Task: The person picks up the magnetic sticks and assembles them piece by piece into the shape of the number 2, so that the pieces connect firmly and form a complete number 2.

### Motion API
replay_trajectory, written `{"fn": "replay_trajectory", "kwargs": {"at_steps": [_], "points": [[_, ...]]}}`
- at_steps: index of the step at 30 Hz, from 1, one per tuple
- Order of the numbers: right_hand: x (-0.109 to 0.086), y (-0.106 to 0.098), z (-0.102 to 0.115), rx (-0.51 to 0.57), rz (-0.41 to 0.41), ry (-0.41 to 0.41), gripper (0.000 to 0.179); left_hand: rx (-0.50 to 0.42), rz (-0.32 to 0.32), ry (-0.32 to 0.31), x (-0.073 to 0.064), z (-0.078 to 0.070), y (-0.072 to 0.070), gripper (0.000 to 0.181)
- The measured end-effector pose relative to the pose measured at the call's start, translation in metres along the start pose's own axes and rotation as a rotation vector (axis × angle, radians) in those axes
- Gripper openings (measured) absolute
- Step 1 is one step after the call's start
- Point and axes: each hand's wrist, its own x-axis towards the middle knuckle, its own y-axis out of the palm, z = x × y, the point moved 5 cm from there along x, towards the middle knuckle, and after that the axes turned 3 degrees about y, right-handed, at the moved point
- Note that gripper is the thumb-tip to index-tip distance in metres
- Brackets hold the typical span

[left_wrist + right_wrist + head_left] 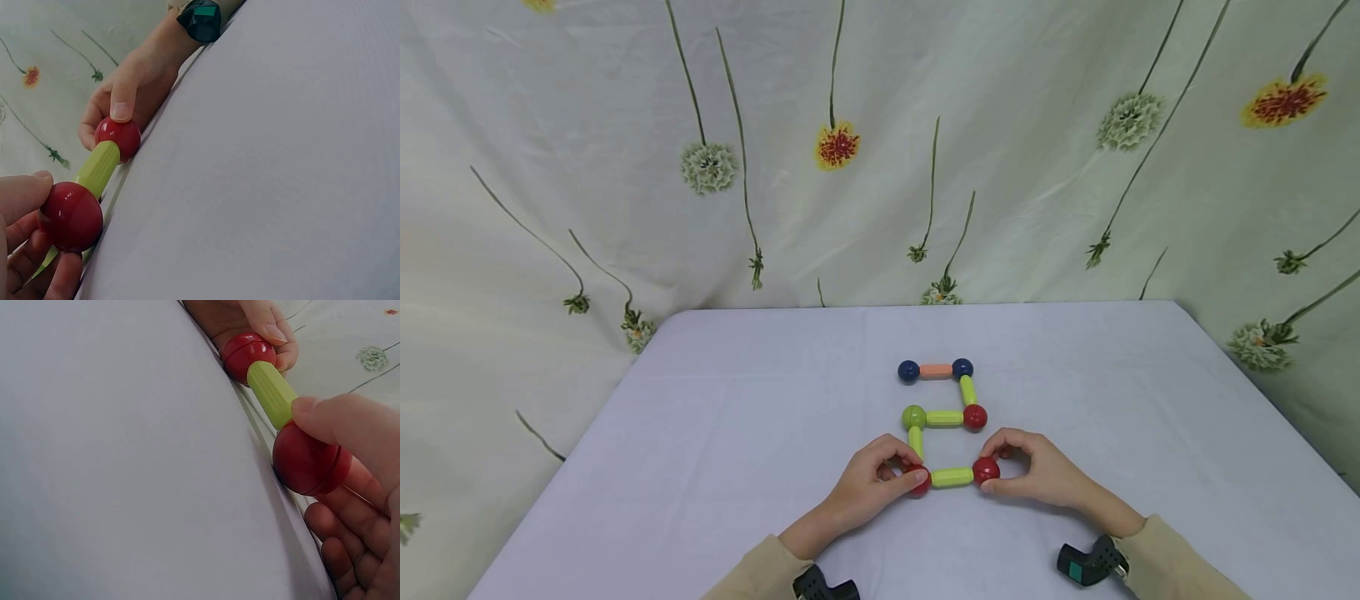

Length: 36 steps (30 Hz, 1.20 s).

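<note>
Balls and sticks form a zigzag chain on the table. At its near left corner my left hand (868, 485) pinches a red ball (70, 217) between thumb and fingers. My right hand (1047, 472) grips another red ball (306, 459) at the near right end. A yellow-green stick (952, 477) joins these two balls. From the left one, a second yellow-green stick (915, 442) runs back to a green ball (913, 417). A third stick (944, 418) links that to a red ball (975, 417).
Farther back, a yellow-green stick (967, 391) leads to a dark blue ball (962, 368), and an orange stick (936, 371) joins it to another dark blue ball (908, 372). White cloth covers the table (737, 417). A flower-printed curtain (880, 192) hangs behind.
</note>
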Motion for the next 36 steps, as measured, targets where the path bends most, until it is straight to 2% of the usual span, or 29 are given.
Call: {"fn": "replay_trajectory", "kwargs": {"at_steps": [12, 20, 36], "points": [[0.0002, 0.0001, 0.0008, -0.006, 0.017, 0.018, 0.027, 0.020, -0.009, -0.004, -0.0012, -0.0042, -0.0005, 0.012], [0.0019, -0.0016, 0.0013, -0.064, 0.054, 0.061, 0.030, 0.030, -0.014, 0.017, -0.0009, -0.0067, 0.0005, 0.013], [0.0006, -0.0028, 0.0036, -0.084, 0.081, 0.049, 0.031, 0.034, -0.003, 0.019, -0.0005, -0.0046, 0.0014, 0.015]]}}
